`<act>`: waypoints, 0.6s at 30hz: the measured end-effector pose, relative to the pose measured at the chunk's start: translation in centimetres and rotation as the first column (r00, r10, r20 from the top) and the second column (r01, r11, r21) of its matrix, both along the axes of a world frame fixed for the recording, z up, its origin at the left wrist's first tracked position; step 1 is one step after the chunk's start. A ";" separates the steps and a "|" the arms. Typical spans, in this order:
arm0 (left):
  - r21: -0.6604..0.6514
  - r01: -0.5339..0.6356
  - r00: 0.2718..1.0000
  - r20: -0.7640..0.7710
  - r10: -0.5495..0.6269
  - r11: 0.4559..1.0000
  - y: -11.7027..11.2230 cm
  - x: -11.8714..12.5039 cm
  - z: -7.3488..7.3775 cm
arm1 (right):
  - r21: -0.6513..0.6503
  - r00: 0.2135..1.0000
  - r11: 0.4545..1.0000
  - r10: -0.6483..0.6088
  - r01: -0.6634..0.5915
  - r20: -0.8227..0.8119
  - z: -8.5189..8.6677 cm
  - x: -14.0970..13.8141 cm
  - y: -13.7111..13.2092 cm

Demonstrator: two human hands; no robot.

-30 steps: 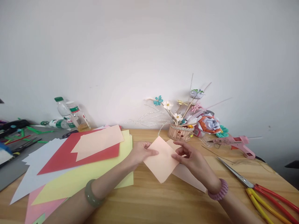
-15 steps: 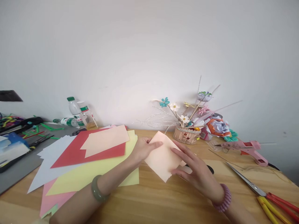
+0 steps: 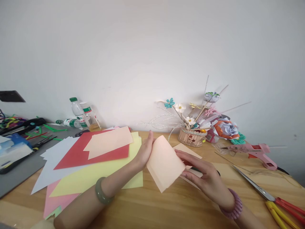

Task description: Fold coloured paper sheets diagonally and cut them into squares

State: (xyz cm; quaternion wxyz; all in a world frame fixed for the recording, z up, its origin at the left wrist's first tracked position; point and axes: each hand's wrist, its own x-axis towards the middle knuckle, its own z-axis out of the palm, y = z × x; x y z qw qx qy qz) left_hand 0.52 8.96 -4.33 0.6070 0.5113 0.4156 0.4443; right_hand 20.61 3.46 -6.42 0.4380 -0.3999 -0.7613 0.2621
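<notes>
A small peach paper square [image 3: 165, 162] is held up between both hands over the wooden table [image 3: 166, 206]. My left hand [image 3: 144, 152] steadies its left edge with straight fingers pressed against it. On the other side my right hand [image 3: 202, 176] grips the right edge, fingers curled under the sheet. Another peach sheet [image 3: 187, 149] lies flat under my right hand.
A fan of coloured sheets [image 3: 95, 159], red, yellow, pink and white, lies at left. A small basket of paper flowers [image 3: 192, 135] stands at the back. A pink glue gun [image 3: 257, 149], scissors [image 3: 262, 190] and red and yellow tools [image 3: 283, 206] lie at right. Bottles [image 3: 82, 116] stand by the wall.
The paper square has been raised from nearly flat to a steeper tilt. My left fingers have straightened along its edge, and my right hand has shifted under its right side.
</notes>
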 end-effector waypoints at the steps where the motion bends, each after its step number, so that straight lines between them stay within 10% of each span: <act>1: -0.006 0.030 0.999 0.013 -0.030 1.000 -0.1 0.0 0.0 | -0.042 0.999 0.999 0.009 -0.010 -0.032 0.0 -0.1 0.0; 18: 0.138 0.158 0.983 -0.114 -0.143 0.978 -0.4 0.0 -0.8 | -0.457 0.898 0.889 -0.185 -0.020 -0.400 1.0 -0.5 0.0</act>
